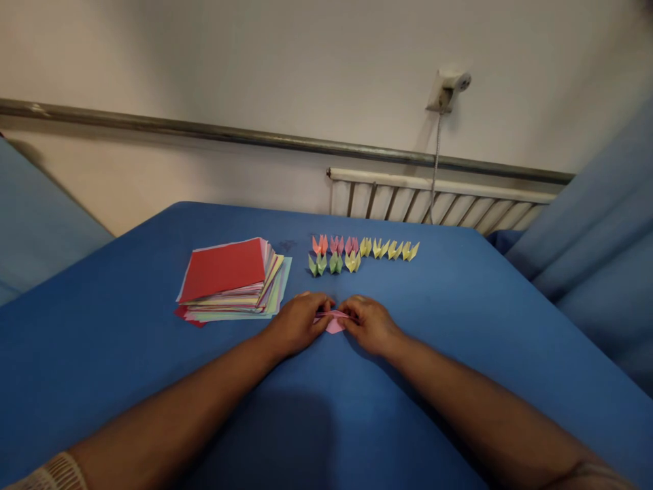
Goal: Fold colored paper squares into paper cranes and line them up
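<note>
A small piece of folded pink paper [335, 326] is held between my two hands, low over the middle of the blue table. My left hand [302, 322] pinches its left side, and my right hand [371, 323] grips the right side with thumb and fingers. Parts of the paper are hidden under the fingers. Just beyond my hands stand several small folded paper figures in two rows: an orange figure [320, 244], pink ones [337, 245], green ones [317, 264] and yellow ones [380, 248].
To the left lies a thick, uneven stack of coloured paper [224, 270] with a red sheet on top. The blue table [459, 306] reaches a wall with a metal rail [245, 136], a radiator [408, 194] and a plugged-in cord [437, 150]. Blue curtains [602, 224] hang at the sides.
</note>
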### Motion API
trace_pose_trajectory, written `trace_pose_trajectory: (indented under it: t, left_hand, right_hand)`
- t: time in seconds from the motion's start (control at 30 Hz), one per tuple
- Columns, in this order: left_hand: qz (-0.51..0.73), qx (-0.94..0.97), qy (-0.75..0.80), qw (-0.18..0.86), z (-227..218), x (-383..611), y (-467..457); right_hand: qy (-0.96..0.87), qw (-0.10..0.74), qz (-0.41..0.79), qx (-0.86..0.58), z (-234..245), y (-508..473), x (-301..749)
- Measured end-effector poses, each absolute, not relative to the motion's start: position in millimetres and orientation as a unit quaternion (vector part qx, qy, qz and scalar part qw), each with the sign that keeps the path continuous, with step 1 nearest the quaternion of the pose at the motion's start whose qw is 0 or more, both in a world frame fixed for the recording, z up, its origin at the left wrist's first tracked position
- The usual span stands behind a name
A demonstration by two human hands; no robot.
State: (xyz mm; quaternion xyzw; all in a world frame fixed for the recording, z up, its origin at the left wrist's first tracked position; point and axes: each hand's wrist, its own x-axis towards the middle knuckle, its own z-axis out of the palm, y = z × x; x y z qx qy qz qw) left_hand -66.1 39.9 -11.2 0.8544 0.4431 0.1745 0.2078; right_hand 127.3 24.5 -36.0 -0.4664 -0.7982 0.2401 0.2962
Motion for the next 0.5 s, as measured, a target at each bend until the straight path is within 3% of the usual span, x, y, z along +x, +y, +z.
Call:
trace_pose_trajectory:
  t: [0.13,0.27,0.37,0.5]
  left_hand:
    - [0.177,0.85,0.452,0.203,-6.9,-65.8,35.5]
    - [0.221,0.887,0.394,0.097,-3.2,-64.0,35.8]
    - [0.201,0.913,0.352,0.038,-2.8,-61.6,37.7]
    - [0.134,0.91,0.387,0.061,-6.2,-61.8,37.2]
  right_hand:
    - [-0.83,0.319,0.146,-0.434,-32.4,25.0,130.8]
    - [-0.858,0.316,0.048,-0.401,-22.4,24.0,133.6]
    - [-0.877,0.262,0.008,-0.404,-18.2,23.6,134.0]
    - [-0.895,0.178,0.046,-0.406,-20.2,21.9,134.1]
